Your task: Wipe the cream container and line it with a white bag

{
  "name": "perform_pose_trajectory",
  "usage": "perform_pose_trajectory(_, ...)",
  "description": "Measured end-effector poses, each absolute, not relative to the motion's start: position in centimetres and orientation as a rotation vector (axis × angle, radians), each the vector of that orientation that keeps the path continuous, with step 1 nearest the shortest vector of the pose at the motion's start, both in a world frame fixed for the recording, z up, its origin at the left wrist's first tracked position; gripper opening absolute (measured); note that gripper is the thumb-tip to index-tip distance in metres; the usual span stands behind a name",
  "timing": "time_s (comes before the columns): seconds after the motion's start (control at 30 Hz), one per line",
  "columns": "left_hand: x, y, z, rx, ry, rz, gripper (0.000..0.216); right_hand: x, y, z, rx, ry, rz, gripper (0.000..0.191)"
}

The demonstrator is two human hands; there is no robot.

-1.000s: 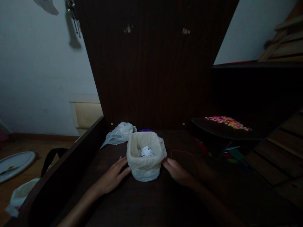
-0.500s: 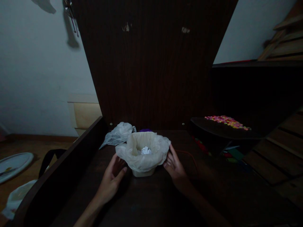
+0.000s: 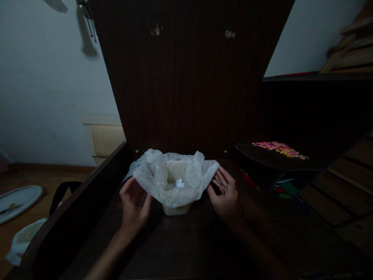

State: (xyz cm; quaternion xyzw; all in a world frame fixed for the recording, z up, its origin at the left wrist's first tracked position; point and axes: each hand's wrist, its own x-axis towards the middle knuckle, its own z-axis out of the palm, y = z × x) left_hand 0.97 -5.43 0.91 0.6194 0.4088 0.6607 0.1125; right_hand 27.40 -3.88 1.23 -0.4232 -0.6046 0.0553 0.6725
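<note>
A small pale bin [image 3: 176, 210] stands on a dark wooden surface, lined with a translucent white plastic bag [image 3: 190, 192]. Crumpled white paper [image 3: 180, 182] lies inside. My left hand [image 3: 134, 206] grips the bag's left edge, its fingertips partly hidden behind the plastic. On the other side, my right hand [image 3: 227, 194] holds the bag's right edge between thumb and fingers. Both edges are drawn outward, away from the bin's rim. Another crumpled clear plastic bag [image 3: 135, 166] lies behind, partly covered by the liner.
A dark upright panel [image 3: 186, 85] rises behind the bin. At right, a curved shelf [image 3: 247, 152] bears small colourful pieces [image 3: 279, 149], with several items beneath it. A raised dark side board [image 3: 84, 190] runs along the left. A white oval lid-like object [image 3: 21, 202] rests on the floor.
Both hands have moved apart and slightly up, spreading the bag's edges wider and higher around the bin. The bag behind is now more covered. The bin stays in place.
</note>
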Motion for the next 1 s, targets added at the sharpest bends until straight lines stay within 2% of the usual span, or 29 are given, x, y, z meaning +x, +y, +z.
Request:
perform_pose_trajectory(0.17,0.5,-4.2,1.7,1.899,1.119,2.021,0.076,28.3,-3.0,2.5,-0.876,-1.438,-0.021,0.061)
perform_pose_trajectory(0.33,-0.6,-3.6,3.1,2.099,1.151,1.861,0.053,29.1,-3.1,3.9,-0.937,-1.585,-0.009,0.051)
perform_pose_trajectory(0.4,-1.0,-3.6,3.7,2.193,1.239,1.742,0.040,29.2,-3.2,4.5,-0.949,-1.660,0.056,0.050)
perform_pose_trajectory(0.5,-1.3,-3.8,4.4,2.225,1.289,1.663,0.030,29.4,-3.0,4.9,-0.926,-1.740,0.227,0.062)
perform_pose_trajectory(0.6,-1.2,-3.7,5.0,2.153,1.232,1.679,0.026,29.5,-2.5,5.2,-0.871,-1.753,0.390,0.071)
perform_pose_trajectory(0.73,-0.6,-3.2,7.0,2.080,1.143,1.741,0.027,29.0,-1.9,7.5,-0.754,-1.673,0.522,0.072)
perform_pose_trajectory(0.87,0.0,-1.7,9.9,2.039,1.143,1.873,0.030,28.3,-0.3,10.8,-0.723,-1.616,0.624,0.063)
perform_pose_trajectory(1.0,0.5,1.4,11.8,1.886,1.166,2.018,0.025,27.7,3.2,12.5,-0.795,-1.574,0.585,0.049)
